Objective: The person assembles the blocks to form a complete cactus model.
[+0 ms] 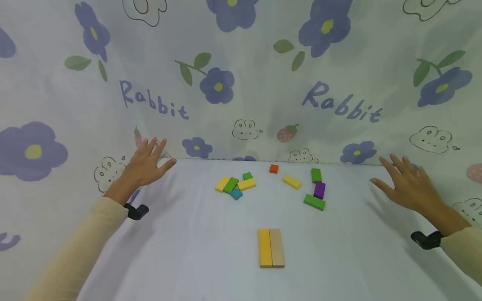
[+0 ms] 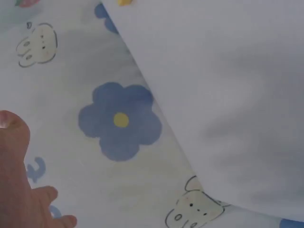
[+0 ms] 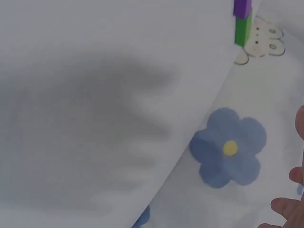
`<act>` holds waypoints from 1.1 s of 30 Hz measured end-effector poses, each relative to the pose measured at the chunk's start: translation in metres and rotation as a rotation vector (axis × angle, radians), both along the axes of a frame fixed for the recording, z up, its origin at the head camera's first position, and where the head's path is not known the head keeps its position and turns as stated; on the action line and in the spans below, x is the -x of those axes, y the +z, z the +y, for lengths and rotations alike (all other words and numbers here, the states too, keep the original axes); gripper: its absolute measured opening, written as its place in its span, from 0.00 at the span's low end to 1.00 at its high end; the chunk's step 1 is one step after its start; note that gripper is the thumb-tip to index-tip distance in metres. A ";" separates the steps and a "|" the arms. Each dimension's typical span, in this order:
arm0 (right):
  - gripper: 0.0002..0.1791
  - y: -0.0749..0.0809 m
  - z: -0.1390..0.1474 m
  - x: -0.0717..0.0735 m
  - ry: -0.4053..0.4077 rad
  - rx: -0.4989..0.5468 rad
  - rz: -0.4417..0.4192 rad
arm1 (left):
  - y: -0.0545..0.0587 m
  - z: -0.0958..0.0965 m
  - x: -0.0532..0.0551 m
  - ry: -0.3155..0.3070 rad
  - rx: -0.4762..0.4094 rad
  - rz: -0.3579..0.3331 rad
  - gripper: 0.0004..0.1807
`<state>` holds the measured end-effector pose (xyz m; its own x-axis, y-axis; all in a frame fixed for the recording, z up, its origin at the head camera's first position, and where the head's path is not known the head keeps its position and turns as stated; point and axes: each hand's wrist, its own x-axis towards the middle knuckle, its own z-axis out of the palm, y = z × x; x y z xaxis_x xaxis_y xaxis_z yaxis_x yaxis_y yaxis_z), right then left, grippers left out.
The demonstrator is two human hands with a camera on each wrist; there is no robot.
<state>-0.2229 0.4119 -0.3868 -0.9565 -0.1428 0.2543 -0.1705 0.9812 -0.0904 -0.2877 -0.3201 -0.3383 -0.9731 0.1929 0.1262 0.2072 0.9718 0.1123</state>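
Twelve blocks (image 1: pixel 292 181) are lying on a white table (image 1: pixel 211 234): four yellow (image 1: pixel 265 248), four green (image 1: pixel 314 202), one blue (image 1: pixel 236 194), one orange (image 1: pixel 274 169), one purple (image 1: pixel 319 190), one tan (image 1: pixel 277 248). Five are clustering left of centre. The left hand (image 1: pixel 148 165) and right hand (image 1: pixel 408 186) are hovering well apart from them, fingers spread. One flowered cloth (image 1: pixel 263 98) is hanging behind.

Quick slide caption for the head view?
Left hand and right hand hover empty, flanking colorful blocks on a white table.
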 end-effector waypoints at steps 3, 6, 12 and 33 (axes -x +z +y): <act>0.45 0.007 -0.009 -0.002 0.020 0.017 -0.011 | 0.004 0.010 -0.003 -0.022 -0.007 -0.002 0.51; 0.45 0.011 -0.022 -0.002 0.045 0.030 -0.008 | 0.010 0.020 -0.009 -0.044 -0.004 0.000 0.52; 0.45 0.016 -0.044 -0.009 0.089 0.050 0.021 | 0.014 0.042 -0.019 -0.071 0.011 0.012 0.53; 0.47 0.013 -0.114 -0.037 0.321 0.057 0.179 | 0.009 0.099 -0.062 -0.203 0.031 0.000 0.53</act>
